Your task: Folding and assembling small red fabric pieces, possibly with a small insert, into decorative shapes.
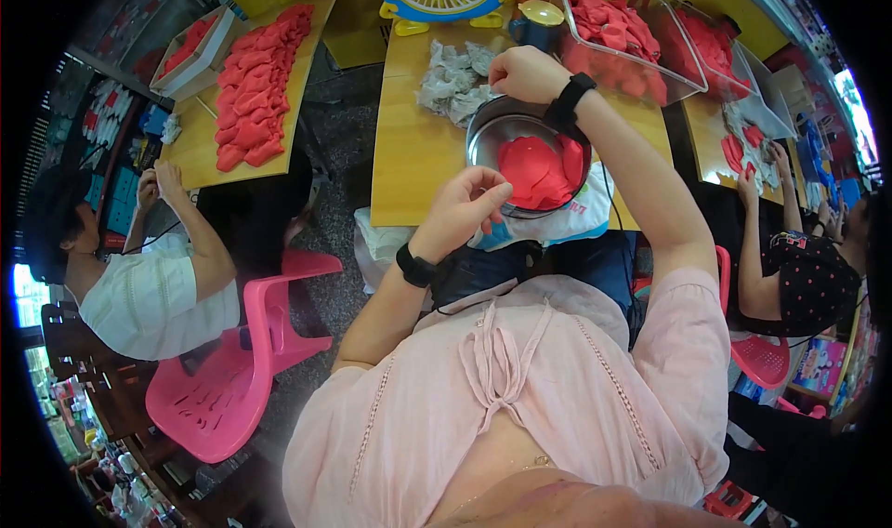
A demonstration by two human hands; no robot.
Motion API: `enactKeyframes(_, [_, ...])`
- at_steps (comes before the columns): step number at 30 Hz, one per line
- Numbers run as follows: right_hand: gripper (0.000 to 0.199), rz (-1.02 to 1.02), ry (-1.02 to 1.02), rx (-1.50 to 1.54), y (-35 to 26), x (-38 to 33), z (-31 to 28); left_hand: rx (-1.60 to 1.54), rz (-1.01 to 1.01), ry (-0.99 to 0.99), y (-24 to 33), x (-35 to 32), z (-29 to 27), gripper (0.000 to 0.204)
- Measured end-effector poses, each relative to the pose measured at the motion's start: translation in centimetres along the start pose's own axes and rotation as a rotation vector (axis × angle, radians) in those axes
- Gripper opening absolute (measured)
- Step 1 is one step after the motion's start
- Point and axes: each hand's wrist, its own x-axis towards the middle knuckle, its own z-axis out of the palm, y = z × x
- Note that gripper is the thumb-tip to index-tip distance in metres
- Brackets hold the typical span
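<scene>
The left hand point(466, 207) was loosely curled, its thumb near the bent fingers, at the near-left side of a metal bowl point(483, 139); I could not tell whether it pinched anything. The right hand point(531, 74), bent at the wrist with fingers folded, was above the bowl's far rim near crumpled whitish pieces point(449, 84), its grip unclear. Red pieces point(536, 175) lay inside the bowl, between both hands, by the near edge of the counter point(401, 170).
</scene>
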Motion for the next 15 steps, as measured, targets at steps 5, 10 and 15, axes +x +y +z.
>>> enactKeyframes(5, [0.016, -0.032, -0.042, 0.111, -3.0, -1.3, -0.8, -0.111, -0.012, 0.032, -1.2, -1.5, -2.3, 0.021])
enactKeyframes(10, [0.023, 0.002, -0.265, -0.195, -2.4, -6.0, 1.6, -0.122, 0.008, 0.046, -0.8, -1.3, -3.1, 0.019])
enactKeyframes(15, [0.032, 0.062, -0.56, -0.322, -2.9, -6.0, 1.9, -0.105, 0.023, 0.041, -0.5, -0.8, -2.8, 0.019])
